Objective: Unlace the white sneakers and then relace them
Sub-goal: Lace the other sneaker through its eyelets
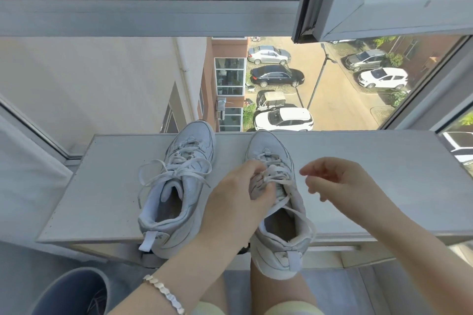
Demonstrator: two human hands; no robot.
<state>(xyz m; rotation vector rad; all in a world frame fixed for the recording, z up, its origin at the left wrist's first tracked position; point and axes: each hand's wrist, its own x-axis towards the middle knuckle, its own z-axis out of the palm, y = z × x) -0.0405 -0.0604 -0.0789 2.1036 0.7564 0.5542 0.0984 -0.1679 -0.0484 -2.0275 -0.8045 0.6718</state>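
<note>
Now left hand [238, 199] pinches laces [273, 181] of the centre-frame sneaker [266, 146], right hand [335, 181] loose, empty; a hard tug could topple it off the ledge [384, 186].

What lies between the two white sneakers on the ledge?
In the head view, bare ledge separates the left sneaker and right sneaker at the toes; nearer, the left hand crosses the gap, its fingers pinching the right sneaker's laces.
</note>
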